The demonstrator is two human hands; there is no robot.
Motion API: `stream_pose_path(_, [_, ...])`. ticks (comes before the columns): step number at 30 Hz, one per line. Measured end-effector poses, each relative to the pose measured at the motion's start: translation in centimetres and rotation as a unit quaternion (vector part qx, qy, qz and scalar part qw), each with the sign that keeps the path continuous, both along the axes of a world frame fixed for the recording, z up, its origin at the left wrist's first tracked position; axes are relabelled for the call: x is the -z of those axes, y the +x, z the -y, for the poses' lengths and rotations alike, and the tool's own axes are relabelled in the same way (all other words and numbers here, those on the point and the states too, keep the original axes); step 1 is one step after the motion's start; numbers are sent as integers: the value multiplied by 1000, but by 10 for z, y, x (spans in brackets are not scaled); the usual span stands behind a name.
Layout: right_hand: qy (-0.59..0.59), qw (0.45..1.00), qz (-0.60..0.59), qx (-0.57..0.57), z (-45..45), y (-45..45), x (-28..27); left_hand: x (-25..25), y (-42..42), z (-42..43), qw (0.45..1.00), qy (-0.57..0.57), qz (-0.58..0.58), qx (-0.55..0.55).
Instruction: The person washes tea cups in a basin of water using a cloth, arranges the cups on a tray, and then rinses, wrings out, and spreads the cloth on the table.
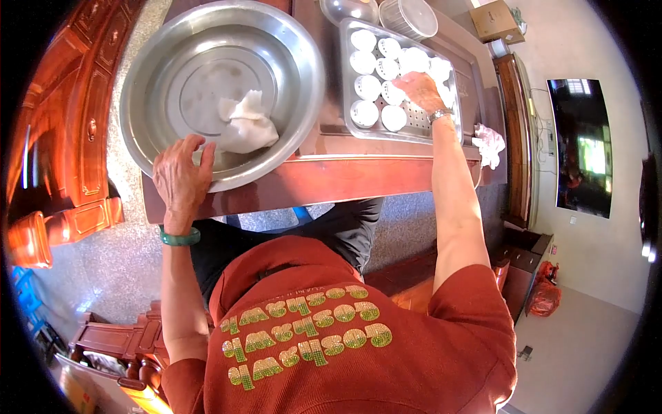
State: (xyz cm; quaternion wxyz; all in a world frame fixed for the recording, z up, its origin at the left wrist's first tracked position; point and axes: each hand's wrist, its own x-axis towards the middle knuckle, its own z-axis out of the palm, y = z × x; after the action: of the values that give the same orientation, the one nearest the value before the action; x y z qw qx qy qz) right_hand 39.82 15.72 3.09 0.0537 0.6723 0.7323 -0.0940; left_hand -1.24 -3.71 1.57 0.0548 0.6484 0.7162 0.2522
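My left hand (183, 172) rests at the near left rim of a large metal basin (141, 103), fingers apart and holding nothing. A wet white cloth (248, 127) lies bunched in the shallow water in the basin. My right hand (420, 91) is over a clear tray (403, 136) with a perforated base, its fingers bent down among white round pieces that look like small upturned cups. One white cup (414, 58) is just beyond the fingers; another white cup (393, 92) sits beside them. The fingertips are partly hidden, and they appear closed around a white cup.
Basin and tray stand on a dark red wooden table (358, 172). Behind the tray are a clear plastic tub (408, 17) and a metal bowl (349, 8). A pinkish crumpled cloth (488, 145) lies at the table's right end. A cardboard box (496, 21) stands farther back.
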Motion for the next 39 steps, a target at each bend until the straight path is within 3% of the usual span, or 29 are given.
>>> stream_pose_path(2, [32,992,-60,107,-19,4,2,-1,0,-1,1000,-6,-1,-2])
stream_pose_path(6, [159,985,-21,55,-62,8,22,-3,1,-2,1000,0,3,-3])
stream_pose_path(10, [183,977,-58,88,-91,8,38,-8,3,-4,1000,-10,5,-6])
stream_pose_path(12, [182,975,-61,109,-99,7,40,-10,3,-5,1000,6,8,6])
stream_pose_path(15, [164,985,-47,39,-103,2,36,-11,3,-7,1000,-9,15,5])
stream_pose_path(17, [64,991,-82,83,-107,3,36,-11,3,-7,1000,-5,17,7])
stream_pose_path(27, [83,986,-122,84,-104,-3,39,-8,1,-5,1000,3,18,11])
stream_pose_path(31, [149,980,-111,70,-97,-1,38,-7,1,-3,1000,-4,8,6])
stream_pose_path(34, [148,977,-110,109,-71,-6,16,-4,1,0,1000,0,8,11])
stream_pose_path(36, [62,989,-78,108,-49,-7,-4,-3,2,0,1000,-5,-2,0])
stream_pose_path(39, [32,992,-90,87,-2,-1,-17,4,-1,1,1000,3,-4,7])
